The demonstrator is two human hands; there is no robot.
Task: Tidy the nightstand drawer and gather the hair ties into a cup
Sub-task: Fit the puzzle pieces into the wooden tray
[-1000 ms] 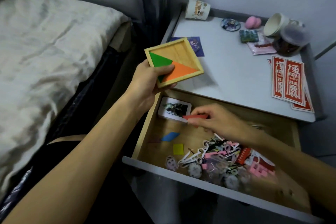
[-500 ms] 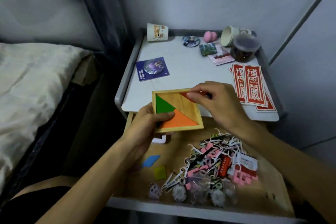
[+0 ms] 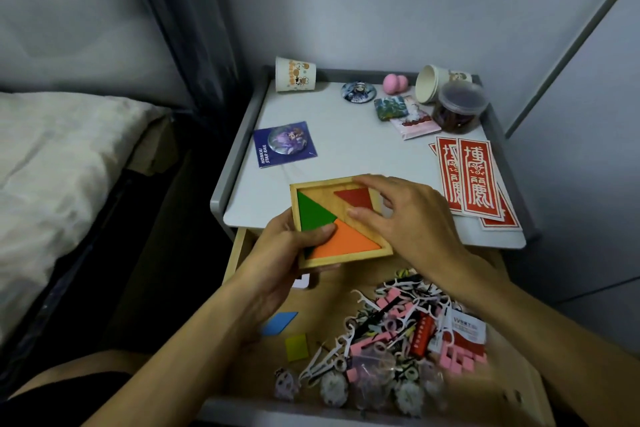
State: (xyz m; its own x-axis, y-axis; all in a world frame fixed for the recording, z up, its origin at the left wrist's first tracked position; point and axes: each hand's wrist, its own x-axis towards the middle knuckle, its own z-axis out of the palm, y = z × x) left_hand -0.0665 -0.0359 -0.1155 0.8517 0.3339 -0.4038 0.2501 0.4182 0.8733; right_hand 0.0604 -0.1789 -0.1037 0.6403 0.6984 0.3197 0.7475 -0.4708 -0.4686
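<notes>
Fitting tangram pieces home looks like the step in hand. The left hand [image 3: 284, 246] grips the wooden tray [image 3: 346, 261] by its lower-left corner. The right hand [image 3: 412, 218] lies spread, fingertips touching the red triangle [image 3: 355, 198]. Three pieces sit inside, with the green triangle [image 3: 311, 211] and orange triangle [image 3: 346, 241]. Two wait in the drawer [image 3: 325, 308]: a blue parallelogram [image 3: 280, 322] and a yellow square [image 3: 296, 347], likely next. The hair ties hide somewhere in the drawer's pile [image 3: 391, 333], uncountable. Two paper cups [image 3: 295, 74] [image 3: 433, 83] are on the worktop [image 3: 346, 142].

At frame centre, the left hand [image 3: 291, 250] grips a wooden puzzle tray [image 3: 349, 257] at its lower-left corner, thumb on the green triangle [image 3: 311, 210]. The right hand [image 3: 412, 218] spreads relaxed fingers over the tray's right side, beside the red piece [image 3: 356, 198].
</notes>
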